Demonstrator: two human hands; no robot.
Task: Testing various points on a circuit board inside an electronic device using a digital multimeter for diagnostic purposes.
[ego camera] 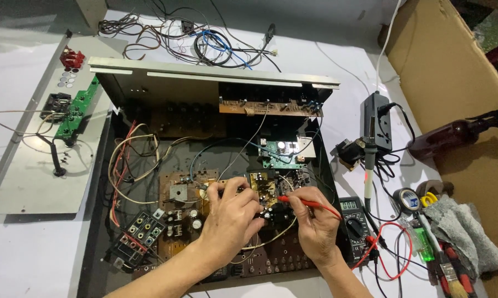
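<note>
A large sheet of brown cardboard (453,60) lies along the right edge of the white table (28,259), with a dark brown bottle (453,134) on its side across it. A round roll of dark tape (408,200) with a blue and white label in its core sits near the grey rag (467,232), beside a paintbrush (450,273) and a green lighter-shaped item (424,243).

The opened amplifier chassis (216,182) fills the middle, its grey metal front panel (213,72) standing upright at the far side. Inside, a small green circuit board (279,152) sits behind the brown main board (177,204); loose beige and red wires (125,165) loop along the left. A detached grey cover plate (34,160) lies to the left with a green board strip (75,113) and red terminals (72,57) on it. A tangle of cables (205,38) lies behind the chassis. To the right stand a black power strip (378,118), a soldering iron (368,165) and my multimeter (354,218).

My left hand (232,215) is curled, fingers pinching a small part on the board's centre; my knuckles hide exactly what. My right hand (315,221) is closed around the red test probe (307,203), held like a pen, its tip touching the components just beside my left fingertips. The probe's red lead (395,248) trails back to the multimeter.
</note>
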